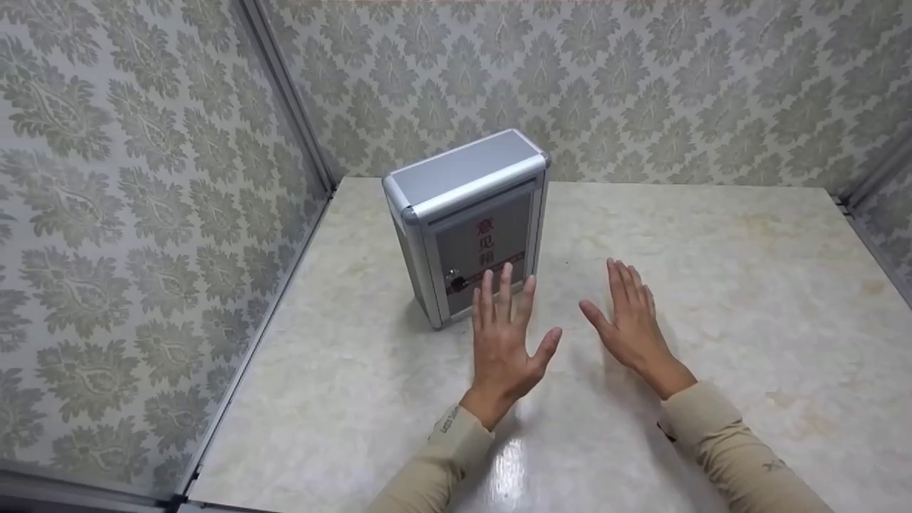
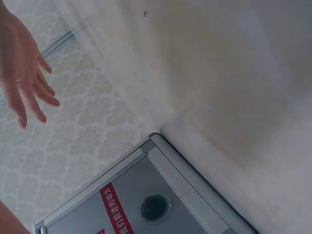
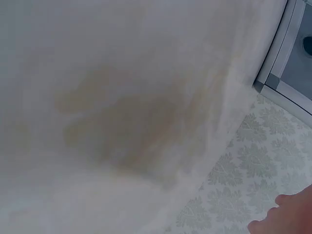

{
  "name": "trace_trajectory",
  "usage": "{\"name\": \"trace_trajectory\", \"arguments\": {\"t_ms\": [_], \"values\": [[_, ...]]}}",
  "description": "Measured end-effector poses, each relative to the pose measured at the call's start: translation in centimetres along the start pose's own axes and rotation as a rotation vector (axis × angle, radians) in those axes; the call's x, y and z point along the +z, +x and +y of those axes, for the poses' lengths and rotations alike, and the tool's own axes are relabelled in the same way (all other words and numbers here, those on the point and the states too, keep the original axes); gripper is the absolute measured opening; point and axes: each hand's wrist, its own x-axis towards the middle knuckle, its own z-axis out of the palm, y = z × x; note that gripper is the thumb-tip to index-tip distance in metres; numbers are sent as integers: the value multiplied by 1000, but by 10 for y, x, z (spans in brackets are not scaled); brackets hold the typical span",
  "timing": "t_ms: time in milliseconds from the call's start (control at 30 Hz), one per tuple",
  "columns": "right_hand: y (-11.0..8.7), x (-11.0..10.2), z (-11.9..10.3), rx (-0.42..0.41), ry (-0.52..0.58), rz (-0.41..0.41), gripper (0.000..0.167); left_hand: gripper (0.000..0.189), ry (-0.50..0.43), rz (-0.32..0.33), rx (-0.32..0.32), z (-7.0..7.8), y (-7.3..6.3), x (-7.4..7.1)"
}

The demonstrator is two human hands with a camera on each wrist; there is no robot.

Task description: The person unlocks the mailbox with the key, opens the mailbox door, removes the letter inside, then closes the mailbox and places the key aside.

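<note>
A grey suggestion box (image 1: pixel 467 178) with silver edges and red lettering stands upright on the table. A small lock with a dark piece (image 1: pixel 457 281) shows on its front. My left hand (image 1: pixel 502 349) is in front of the box, fingers straight and spread; its fingertips overlap the lower front in the head view. To its right, my right hand (image 1: pixel 633 324) has straight fingers and the thumb apart, holding nothing. The left wrist view shows the box front (image 2: pixel 161 178) with a red strip. In the right wrist view a box corner (image 3: pixel 280 80) appears.
The pale marbled table (image 1: pixel 712 249) carries the box. Patterned panels (image 1: pixel 142 214) rise at the left, and a patterned wall (image 1: pixel 605 85) stands behind. A metal frame post (image 1: pixel 288 92) marks the left back corner.
</note>
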Motion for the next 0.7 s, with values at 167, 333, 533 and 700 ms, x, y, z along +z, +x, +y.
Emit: {"name": "trace_trajectory", "arguments": {"t_ms": [167,333,533,700], "values": [[8,6,-8,-16,67,-10,81,71,-46,103,19,-8,-4,-7],[16,13,-13,-16,114,-24,80,72,-68,200,18,-18,-7,-14],[25,19,-17,6,178,-41,76,73,-82,280,-7,-31,-10,-23],[31,24,-20,19,236,-50,73,71,-100,348,-32,-43,-9,-31]]}}
